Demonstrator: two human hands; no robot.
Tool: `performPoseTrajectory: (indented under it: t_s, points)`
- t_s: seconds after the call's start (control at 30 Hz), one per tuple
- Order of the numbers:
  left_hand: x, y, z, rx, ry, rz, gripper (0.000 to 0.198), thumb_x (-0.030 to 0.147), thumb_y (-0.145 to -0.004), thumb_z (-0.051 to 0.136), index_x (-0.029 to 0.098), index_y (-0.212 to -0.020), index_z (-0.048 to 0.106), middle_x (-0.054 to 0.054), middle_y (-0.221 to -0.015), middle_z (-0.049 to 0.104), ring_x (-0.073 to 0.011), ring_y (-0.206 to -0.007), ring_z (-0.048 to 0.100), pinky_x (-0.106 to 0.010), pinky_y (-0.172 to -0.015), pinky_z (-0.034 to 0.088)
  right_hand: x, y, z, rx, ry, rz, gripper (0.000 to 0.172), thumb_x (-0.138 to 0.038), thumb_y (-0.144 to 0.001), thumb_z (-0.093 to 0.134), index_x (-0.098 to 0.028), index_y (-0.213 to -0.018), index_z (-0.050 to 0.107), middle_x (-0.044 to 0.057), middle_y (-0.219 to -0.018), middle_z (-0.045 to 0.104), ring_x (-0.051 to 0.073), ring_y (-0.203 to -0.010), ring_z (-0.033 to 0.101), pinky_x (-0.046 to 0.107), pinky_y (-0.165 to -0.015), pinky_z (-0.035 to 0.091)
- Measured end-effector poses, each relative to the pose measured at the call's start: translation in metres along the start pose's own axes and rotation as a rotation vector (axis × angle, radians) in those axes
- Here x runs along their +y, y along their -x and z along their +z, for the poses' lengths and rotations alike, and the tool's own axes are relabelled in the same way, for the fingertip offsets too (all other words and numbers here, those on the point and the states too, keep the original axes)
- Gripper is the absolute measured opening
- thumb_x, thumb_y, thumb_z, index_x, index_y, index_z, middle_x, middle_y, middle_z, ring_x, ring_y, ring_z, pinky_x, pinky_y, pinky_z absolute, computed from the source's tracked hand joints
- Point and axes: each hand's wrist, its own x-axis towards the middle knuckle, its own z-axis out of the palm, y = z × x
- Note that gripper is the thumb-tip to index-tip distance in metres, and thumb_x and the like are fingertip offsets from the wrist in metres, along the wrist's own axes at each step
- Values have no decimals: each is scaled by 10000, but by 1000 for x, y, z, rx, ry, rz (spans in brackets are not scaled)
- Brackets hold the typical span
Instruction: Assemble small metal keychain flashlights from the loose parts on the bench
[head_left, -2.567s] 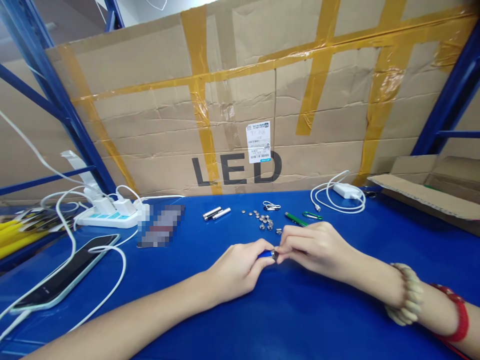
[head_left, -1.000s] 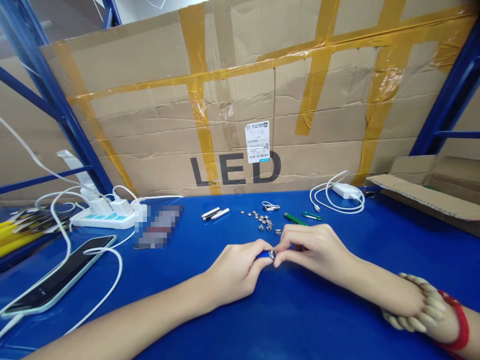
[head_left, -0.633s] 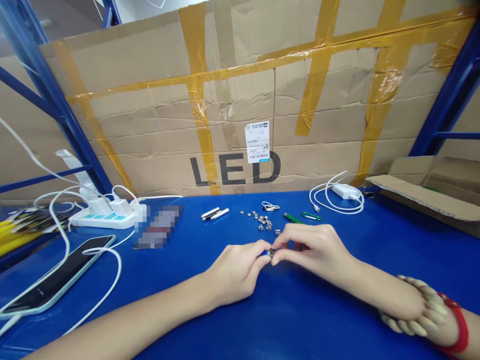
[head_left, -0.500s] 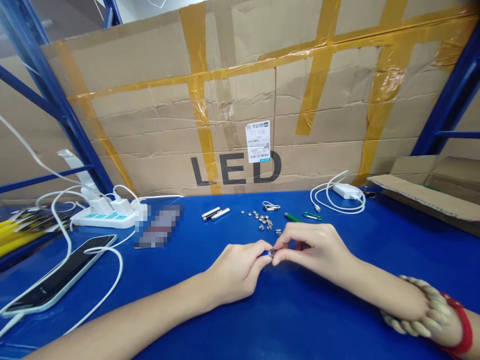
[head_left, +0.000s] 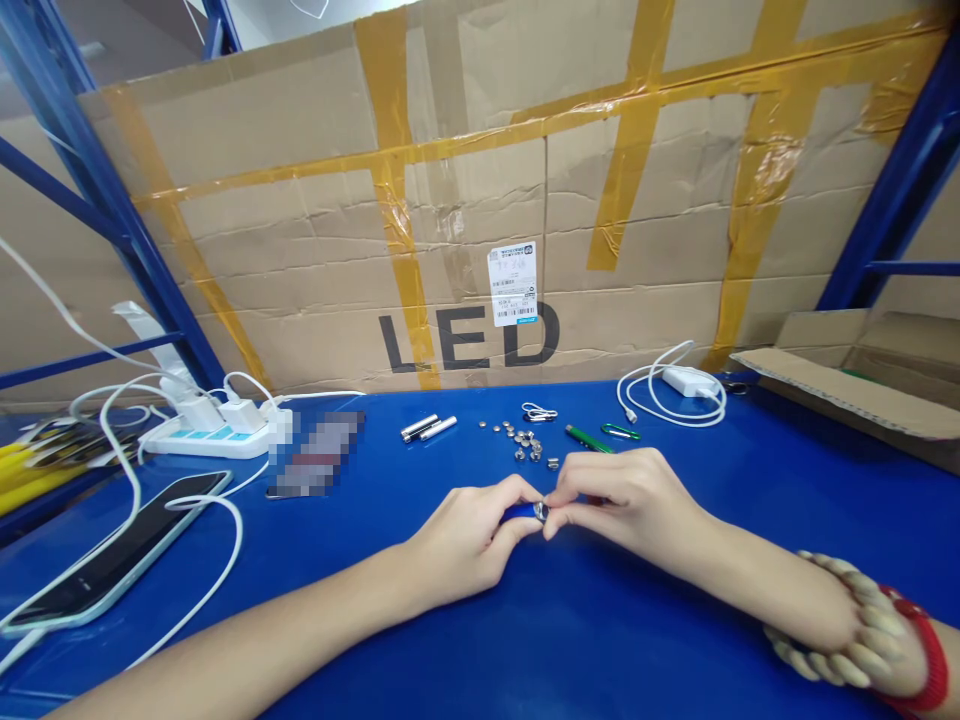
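My left hand (head_left: 469,540) is closed round a small blue cylinder (head_left: 520,512) low over the blue table (head_left: 570,640). My right hand (head_left: 615,495) pinches a small silver piece (head_left: 539,512) against the cylinder's open end. Both hands meet at the middle of the table. Just beyond them lie several small silver button cells (head_left: 525,442), two silver tubes (head_left: 427,428), a green tube (head_left: 586,438) and a green clip (head_left: 619,431).
A taped cardboard sheet marked LED (head_left: 480,230) stands behind the table. At the left are a power strip with chargers (head_left: 214,430) and a phone on a white cable (head_left: 124,555). A white charger with cable (head_left: 679,385) and an open carton (head_left: 862,385) are at the right.
My hands have stayed together at the same spot. My right fingers have shifted slightly on the silver piece at the cylinder's end, and more of the blue cylinder shows again.
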Motion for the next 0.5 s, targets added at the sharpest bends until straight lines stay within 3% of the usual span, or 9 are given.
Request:
performPoseTrajectory:
  t_s: [0.2, 0.5]
  points:
    - [0, 1, 0, 3, 4, -18, 124, 198, -879, 441, 196, -946, 546, 13, -834, 653, -107, -673, 592, -183, -633, 415, -2, 0, -1, -13, 48, -26, 302, -385, -859, 530, -186, -669, 656, -20, -627, 645, 68, -521, 562, 173, -474, 345]
    - [-3, 1, 3, 58, -11, -56, 62, 220, -867, 461, 192, -884, 514, 13, -807, 643, -100, -591, 564, -187, -544, 383, -3, 0, 6, 13, 3, 160, 352, -455, -813, 562, -181, -609, 644, -5, -587, 650, 75, -480, 537, 174, -460, 338]
